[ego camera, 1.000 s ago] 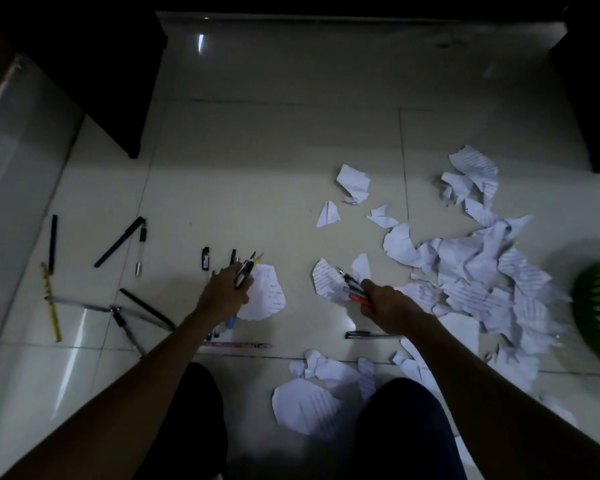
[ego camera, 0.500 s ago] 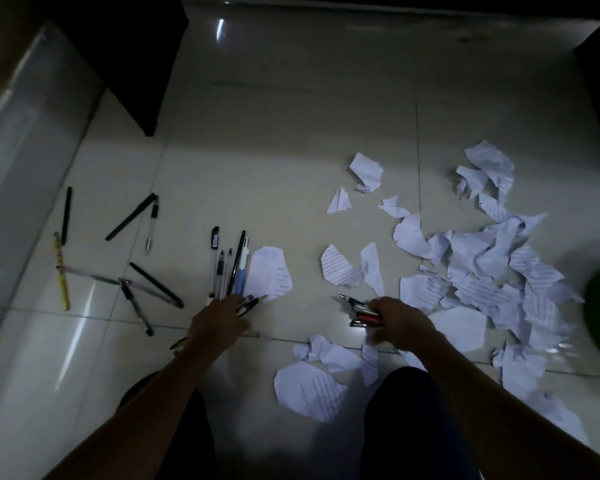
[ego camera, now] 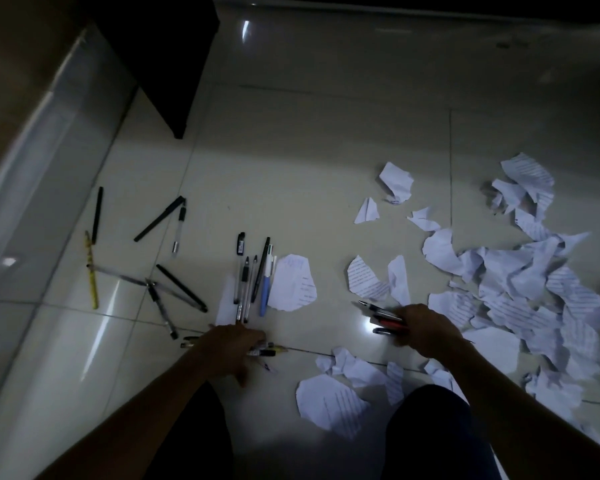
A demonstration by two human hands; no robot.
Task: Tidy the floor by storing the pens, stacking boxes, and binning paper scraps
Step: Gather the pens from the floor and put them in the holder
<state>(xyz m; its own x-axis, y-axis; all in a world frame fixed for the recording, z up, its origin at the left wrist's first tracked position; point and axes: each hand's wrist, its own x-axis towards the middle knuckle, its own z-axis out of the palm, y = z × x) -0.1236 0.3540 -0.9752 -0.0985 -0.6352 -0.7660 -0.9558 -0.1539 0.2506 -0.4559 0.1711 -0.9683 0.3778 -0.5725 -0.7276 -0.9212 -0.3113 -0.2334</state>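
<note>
The left hand point(ego camera: 232, 348) has its grip closed over a bundle of thin dark pens point(ego camera: 265, 351), held low against the glossy pale tiled floor point(ego camera: 309, 150). Pen ends project on both sides of the hand. The right hand point(ego camera: 426, 330) has its grip closed around a bundle of red and black pens point(ego camera: 383, 315), tips pointing left. A row of loose plastic pens point(ego camera: 253, 282) lies just beyond the left hand, touching one torn white paper scrap point(ego camera: 293, 282). Scattered black and yellow pens point(ego camera: 160, 220) lie further left. A heap of torn lined paper scraps point(ego camera: 534, 282) covers the floor on the right.
</note>
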